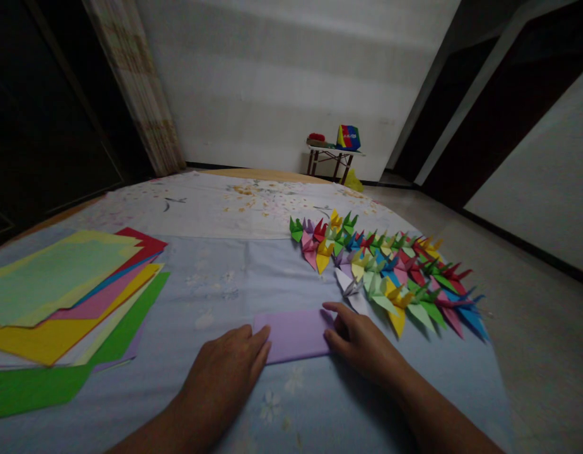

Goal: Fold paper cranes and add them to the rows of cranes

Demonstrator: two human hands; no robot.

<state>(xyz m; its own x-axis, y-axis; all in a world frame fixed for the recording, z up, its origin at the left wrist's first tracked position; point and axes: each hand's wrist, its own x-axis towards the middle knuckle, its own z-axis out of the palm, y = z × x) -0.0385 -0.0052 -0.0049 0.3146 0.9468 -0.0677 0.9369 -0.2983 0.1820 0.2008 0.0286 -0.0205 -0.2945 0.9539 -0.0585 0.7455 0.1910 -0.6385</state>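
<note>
A folded sheet of purple paper (296,334), a flat rectangle, lies on the cloth-covered table in front of me. My left hand (229,366) grips its left end, with the thumb pressed on top and the other fingers closed along the edge. At the right end, my right hand (362,340) holds the paper with the thumb at its near side and the index finger curved over the far corner. The remaining fingers of the right hand are mostly hidden. Close beyond that hand stand many folded paper cranes (374,277) in mixed colours, arranged in rows.
Loose stacked sheets of coloured paper (78,284) lie at the left of the table. A pale blue and white flowered tablecloth (216,258) covers the table. Against the back wall stands a small folding table (336,151) bearing a colourful box (349,137) and a red item (316,137).
</note>
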